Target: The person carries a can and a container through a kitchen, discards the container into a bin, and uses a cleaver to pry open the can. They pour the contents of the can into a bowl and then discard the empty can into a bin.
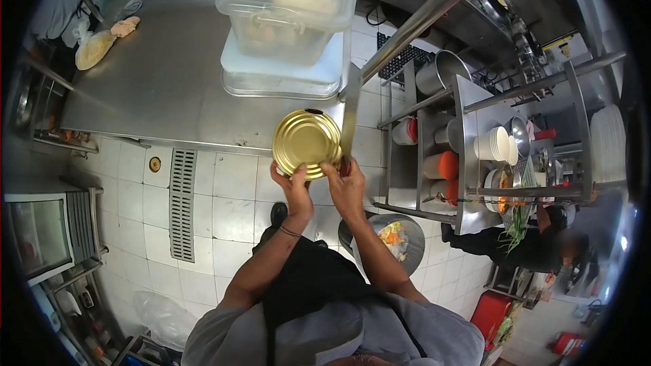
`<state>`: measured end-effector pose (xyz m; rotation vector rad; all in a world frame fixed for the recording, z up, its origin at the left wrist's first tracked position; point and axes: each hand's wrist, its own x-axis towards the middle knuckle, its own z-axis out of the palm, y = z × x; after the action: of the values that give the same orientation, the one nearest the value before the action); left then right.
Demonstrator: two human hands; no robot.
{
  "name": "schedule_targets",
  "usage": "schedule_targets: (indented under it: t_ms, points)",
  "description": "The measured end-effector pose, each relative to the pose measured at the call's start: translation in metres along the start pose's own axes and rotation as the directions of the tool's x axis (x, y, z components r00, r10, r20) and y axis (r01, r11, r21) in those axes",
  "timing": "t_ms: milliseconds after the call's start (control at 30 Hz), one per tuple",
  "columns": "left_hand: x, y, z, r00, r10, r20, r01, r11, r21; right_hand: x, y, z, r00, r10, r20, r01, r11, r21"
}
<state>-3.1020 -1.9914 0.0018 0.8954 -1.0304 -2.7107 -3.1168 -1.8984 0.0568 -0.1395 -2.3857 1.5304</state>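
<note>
A large round gold tin can (306,141) is held in front of me, its ringed end facing up, with a dark slit or mark at its far rim. My left hand (296,193) grips the can's near left side, thumb on the rim. In my right hand (347,190) is a knife (350,112), its broad blade pointing away from me, just right of the can. The right thumb rests against the can's near right edge. Most of the knife's handle is hidden by my fingers.
Ahead is a steel table (169,88) with a lidded clear plastic container (285,34) on a white-topped tray (281,71). A bin (415,257) with food scraps stands by my right arm. Shelves with tubs (444,165) stand at right, where another person (536,247) is.
</note>
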Motion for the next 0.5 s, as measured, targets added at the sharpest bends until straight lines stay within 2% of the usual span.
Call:
schedule_targets:
  t_ms: [33,133,167,200,267,333,367,467,500]
  points:
    - [-0.005,-0.010,0.002,1.000,-0.015,-0.017,0.016,0.999,0.047,0.008,-0.004,0.001,0.997,0.074,0.024,-0.074,0.997,0.013]
    - [-0.004,-0.013,-0.007,0.988,-0.148,-0.034,0.152,0.975,0.162,0.044,0.022,-0.006,0.995,0.047,0.084,-0.043,0.998,-0.052]
    - [-0.001,-0.009,-0.013,0.977,-0.210,-0.036,0.213,0.958,0.195,0.056,0.025,-0.011,0.988,0.023,0.155,-0.013,0.998,-0.066]
    - [0.011,0.000,-0.016,0.989,-0.146,-0.039,0.151,0.961,0.233,0.070,0.022,-0.017,0.975,-0.001,0.222,0.018,0.997,-0.076]
    - [0.034,0.032,-0.015,0.984,-0.158,0.078,0.141,0.972,0.190,0.095,0.018,-0.025,0.933,-0.017,0.359,0.073,0.987,-0.142]
    - [0.052,0.058,-0.010,0.952,-0.279,0.128,0.224,0.916,0.333,0.119,0.014,-0.027,0.865,0.005,0.501,0.136,0.960,-0.244]
    - [0.055,0.063,-0.009,0.929,-0.340,0.145,0.258,0.878,0.404,0.128,0.017,-0.022,0.853,-0.062,0.518,0.180,0.967,-0.182]
    - [0.052,0.048,-0.011,0.961,-0.253,0.111,0.211,0.932,0.296,0.120,-0.004,-0.013,0.929,-0.088,0.359,0.145,0.980,-0.135]
    - [0.046,0.039,-0.010,0.975,-0.211,0.072,0.192,0.959,0.210,0.112,-0.007,-0.015,0.951,-0.131,0.279,0.181,0.970,-0.164]
